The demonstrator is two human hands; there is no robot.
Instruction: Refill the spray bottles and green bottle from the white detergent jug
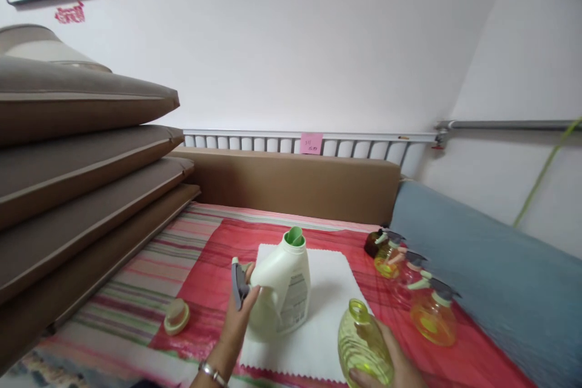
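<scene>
My left hand (pixel 239 312) is closed around a grey spray trigger head (pixel 238 285) with a pale tip. It is right beside the handle side of a large pale green jug (pixel 295 297); I cannot tell whether the fingers also grip the jug. The jug stands upright and uncapped, a green spout showing in its mouth. Lower right, my right hand (pixel 395 357) wraps a clear yellow-green bottle (pixel 361 342), its neck open and tilted slightly. Beneath the jug lies a white cloth (pixel 327 279) with zigzag edges.
A round cream cap (pixel 176 316) lies at left on the red cloth (pixel 204 273). Along the right stand several spray bottles, the nearest holding orange liquid (pixel 431 321). Stacked cushions (pixel 91 151) rise at left. A brown padded board (pixel 291 185) and blue padded panel (pixel 491 248) border the surface.
</scene>
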